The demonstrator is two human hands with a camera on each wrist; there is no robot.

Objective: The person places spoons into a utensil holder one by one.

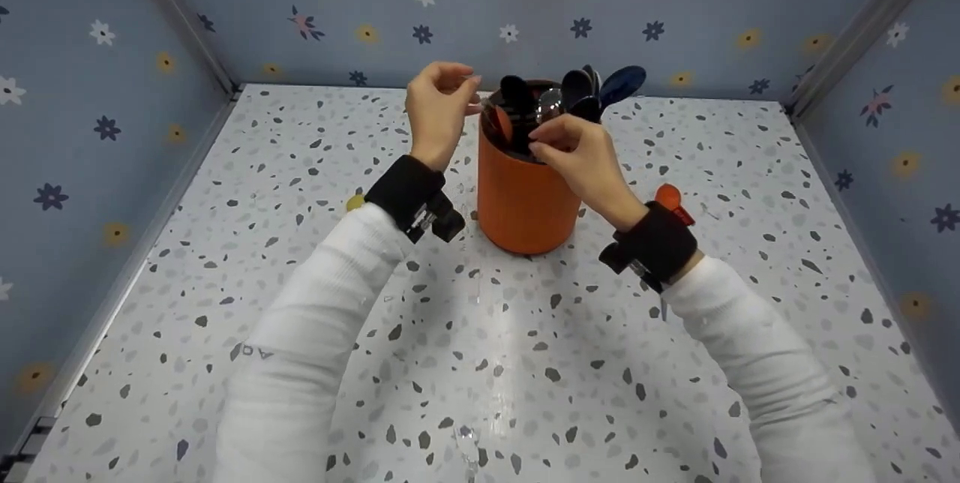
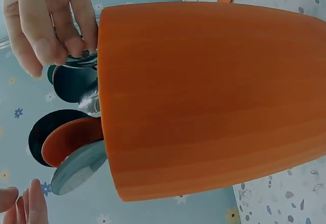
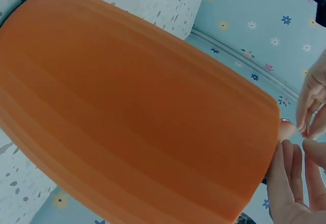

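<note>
An orange cylindrical holder (image 1: 529, 202) stands upright, with several spoons rising from its mouth. Among them are black spoons (image 1: 576, 85), a dark blue spoon (image 1: 622, 85), a clear spoon (image 1: 550, 102) and an orange spoon (image 2: 71, 140). A teal spoon (image 2: 79, 168) leans out nearest my left hand (image 1: 444, 109). Beside the left rim, that hand's fingers are loosely bent, with nothing visible between thumb and fingers. My right hand (image 1: 581, 157) is at the front right rim, fingertips over the mouth; in the right wrist view, its thumb and fingers (image 3: 285, 158) are apart. Whether they touch a spoon is hidden.
The holder stands on a white speckled table (image 1: 480, 348). A yellow object (image 1: 355, 202) lies partly behind the left wrist. Right of the holder are an orange-red round object (image 1: 667, 196) and a thin blue piece (image 1: 664, 308). Flowered panels (image 1: 465, 18) enclose the back and sides.
</note>
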